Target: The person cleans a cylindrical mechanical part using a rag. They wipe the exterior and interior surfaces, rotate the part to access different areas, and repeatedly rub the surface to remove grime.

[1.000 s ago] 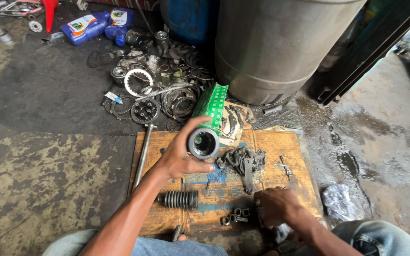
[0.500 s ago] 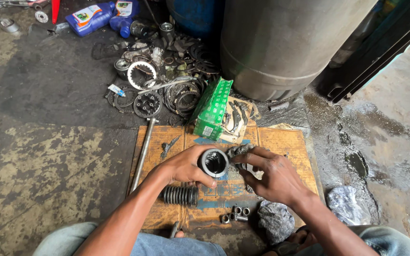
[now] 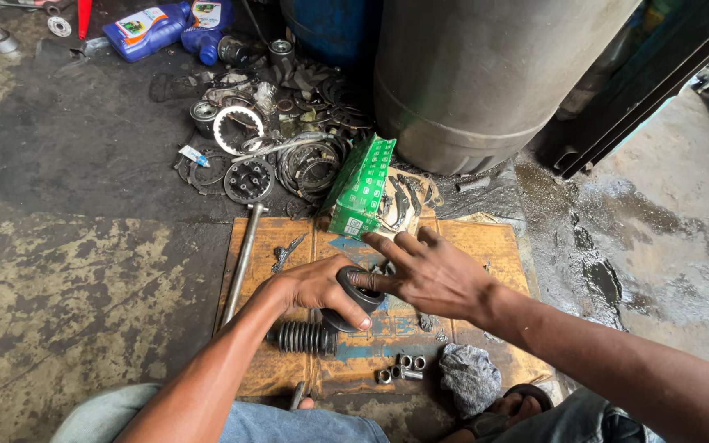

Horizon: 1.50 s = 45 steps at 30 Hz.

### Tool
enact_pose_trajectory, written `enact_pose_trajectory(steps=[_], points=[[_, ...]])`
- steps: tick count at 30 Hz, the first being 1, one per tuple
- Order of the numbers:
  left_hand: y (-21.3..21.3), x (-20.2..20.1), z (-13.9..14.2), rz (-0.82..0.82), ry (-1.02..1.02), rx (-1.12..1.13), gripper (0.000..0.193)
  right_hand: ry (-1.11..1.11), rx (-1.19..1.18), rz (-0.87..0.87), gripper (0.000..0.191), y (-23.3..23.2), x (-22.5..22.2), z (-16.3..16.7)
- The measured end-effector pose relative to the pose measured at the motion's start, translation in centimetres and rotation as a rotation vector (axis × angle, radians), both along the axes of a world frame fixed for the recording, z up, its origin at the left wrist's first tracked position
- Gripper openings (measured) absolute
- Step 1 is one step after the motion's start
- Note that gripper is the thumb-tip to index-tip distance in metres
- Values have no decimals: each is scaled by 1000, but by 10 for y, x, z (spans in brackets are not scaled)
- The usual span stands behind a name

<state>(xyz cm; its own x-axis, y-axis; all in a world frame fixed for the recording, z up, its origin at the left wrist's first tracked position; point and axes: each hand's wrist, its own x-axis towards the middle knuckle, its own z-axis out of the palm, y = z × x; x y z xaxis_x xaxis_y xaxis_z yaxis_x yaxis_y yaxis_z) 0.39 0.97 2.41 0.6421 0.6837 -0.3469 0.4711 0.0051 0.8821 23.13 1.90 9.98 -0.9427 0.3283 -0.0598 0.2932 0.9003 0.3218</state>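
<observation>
Wooden board (on greasy floor), green box, rag, bolts

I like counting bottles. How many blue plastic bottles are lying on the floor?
2. One big blue plastic bottle lies at the top left, and a second blue bottle lies right beside it, to its right. More may be hidden.

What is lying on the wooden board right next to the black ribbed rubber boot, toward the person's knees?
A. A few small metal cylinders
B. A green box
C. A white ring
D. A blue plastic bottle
A: a cluster of small metal cylinders lies on the wooden board just right of the black ribbed rubber boot, beside a grey rag; the bottles, ring and box lie farther away.
</observation>
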Motion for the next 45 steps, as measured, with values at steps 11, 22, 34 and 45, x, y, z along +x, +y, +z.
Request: enact_pose_trajectory(steps=[11, 22, 34, 45], points=[[-12, 10, 39, 113, 185, 190, 32, 187, -54, -94, 48, -4, 1, 1], [-29, 25, 67, 147, 418, 312, 43, 417, -202, -297, 64, -34, 6, -36], [-30, 27, 69, 189, 521, 318, 43, 581, -383, -415, 54, -45, -1, -61], [-29, 25, 43, 166, 574, 475, 43, 638, -886, -696, 58, -55, -7, -66]])
